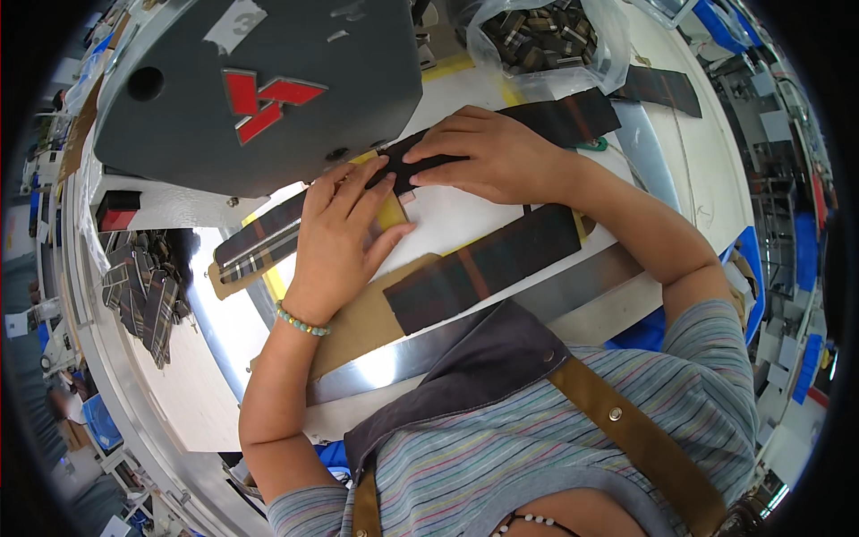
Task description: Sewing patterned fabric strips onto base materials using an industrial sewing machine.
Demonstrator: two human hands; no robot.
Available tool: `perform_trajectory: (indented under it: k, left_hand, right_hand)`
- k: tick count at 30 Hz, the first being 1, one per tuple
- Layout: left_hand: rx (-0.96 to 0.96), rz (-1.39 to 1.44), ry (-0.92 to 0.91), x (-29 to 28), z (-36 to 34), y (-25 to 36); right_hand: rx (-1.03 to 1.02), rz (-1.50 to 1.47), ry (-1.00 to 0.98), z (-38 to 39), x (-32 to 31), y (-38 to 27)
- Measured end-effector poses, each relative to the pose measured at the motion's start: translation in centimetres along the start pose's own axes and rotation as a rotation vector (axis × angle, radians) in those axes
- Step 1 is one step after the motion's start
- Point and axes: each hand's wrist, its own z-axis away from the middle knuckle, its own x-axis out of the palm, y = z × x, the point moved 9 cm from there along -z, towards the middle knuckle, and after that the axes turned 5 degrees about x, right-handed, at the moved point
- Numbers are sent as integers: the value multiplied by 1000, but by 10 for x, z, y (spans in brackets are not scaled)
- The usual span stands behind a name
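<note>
A long dark plaid cloth strip [573, 116] runs slantwise along the front of a big grey machine head [358, 80]. Lying over its middle, my left hand [344, 228] has its fingers stretched out and the thumb apart. Close by on the right, my right hand [497, 157] holds the strip, fingers and thumb bent onto the cloth. The left end of the strip lies beside a lighter checked piece [255, 259] on a brown board. Nearer me, a second dark plaid strip [483, 268] with a reddish stripe lies across a brown card [358, 327].
A clear plastic bag [617, 45] full of small folded plaid pieces stands at the back. Plaid strips [148, 300] hang in a bundle at the left. Another dark strip [662, 89] lies at the far right. A metal edge [582, 286] borders the near side.
</note>
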Motion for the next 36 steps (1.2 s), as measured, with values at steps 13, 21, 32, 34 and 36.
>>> perform_trajectory:
  k: [13, 21, 32, 34, 36]
  left_hand:
    - [61, -32, -18, -1, 5, 6]
    - [43, -50, -42, 0, 5, 5]
    - [47, -58, -50, 1, 4, 6]
    - [52, -64, -60, 2, 4, 5]
    - [56, -93, -63, 3, 4, 6]
  right_hand:
    - [-56, 144, 63, -6, 9, -13]
    - [-79, 224, 102, -7, 10, -21]
    - [-97, 316, 44, -10, 15, -30]
    - [-109, 314, 38, -11, 16, -30]
    - [-100, 310, 10, -10, 19, -28]
